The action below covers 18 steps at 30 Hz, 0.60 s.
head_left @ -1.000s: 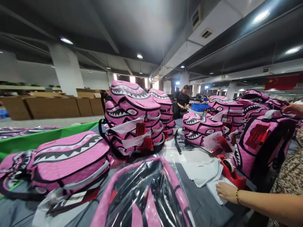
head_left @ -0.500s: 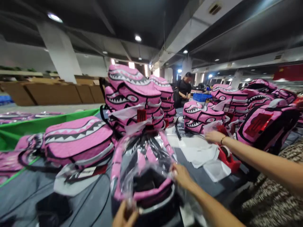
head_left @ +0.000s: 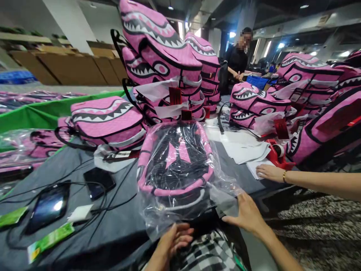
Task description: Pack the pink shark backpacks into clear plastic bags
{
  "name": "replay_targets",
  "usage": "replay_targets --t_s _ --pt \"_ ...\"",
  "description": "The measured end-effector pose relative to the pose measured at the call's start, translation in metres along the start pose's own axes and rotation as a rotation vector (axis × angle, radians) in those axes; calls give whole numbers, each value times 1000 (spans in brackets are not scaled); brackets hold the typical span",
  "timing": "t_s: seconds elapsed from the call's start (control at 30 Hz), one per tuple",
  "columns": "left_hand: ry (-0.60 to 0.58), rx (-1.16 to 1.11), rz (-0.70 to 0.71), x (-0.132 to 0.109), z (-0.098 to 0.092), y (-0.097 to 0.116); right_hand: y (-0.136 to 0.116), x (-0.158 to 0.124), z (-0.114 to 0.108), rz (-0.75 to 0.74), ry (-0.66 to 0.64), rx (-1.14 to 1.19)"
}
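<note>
Pink-rimmed black backpack (head_left: 175, 165) lay inside clear, creased plastic bag (head_left: 225, 183). Left hand (head_left: 175, 239) hung half-curled, fingers parted; right hand (head_left: 246, 212) spread wide beside bag.

My grey-covered table (head_left: 122, 227) carries a plastic-wrapped backpack (head_left: 176, 162), stacked pink bags (head_left: 169, 56), a phone (head_left: 49, 207), white papers (head_left: 245, 149) and a red tape dispenser (head_left: 274, 157).

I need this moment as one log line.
pink-black fabric backpack: in clear plastic bag | left hand: open, near bag | right hand: open, near bag
</note>
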<state>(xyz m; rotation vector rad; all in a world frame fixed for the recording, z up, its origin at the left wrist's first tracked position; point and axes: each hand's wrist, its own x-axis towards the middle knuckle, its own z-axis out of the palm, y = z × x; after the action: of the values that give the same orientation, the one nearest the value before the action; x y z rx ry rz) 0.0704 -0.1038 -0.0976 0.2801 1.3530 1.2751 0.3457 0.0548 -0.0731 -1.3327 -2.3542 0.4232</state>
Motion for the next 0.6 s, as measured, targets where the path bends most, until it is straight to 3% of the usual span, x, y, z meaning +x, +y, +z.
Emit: replay_targets --t_s 0.1,0.23,0.33,0.4,0.47,0.6 --pt "-217 185 -16 12 39 0 -16 -21 34 -55 195 -288" --pt "-153 430 299 35 84 -2 -21 -22 44 -135 352 -381" --pt "-113 450 349 51 114 -6 -22 -16 23 -203 347 -370" --pt "-159 431 332 56 124 -4 -26 -8 0 -170 269 -391" --pt "-224 391 341 55 122 1 -32 1 -27 -81 123 -399" --pt "-363 216 242 40 98 21 -41 13 -69 -21 -361 -129"
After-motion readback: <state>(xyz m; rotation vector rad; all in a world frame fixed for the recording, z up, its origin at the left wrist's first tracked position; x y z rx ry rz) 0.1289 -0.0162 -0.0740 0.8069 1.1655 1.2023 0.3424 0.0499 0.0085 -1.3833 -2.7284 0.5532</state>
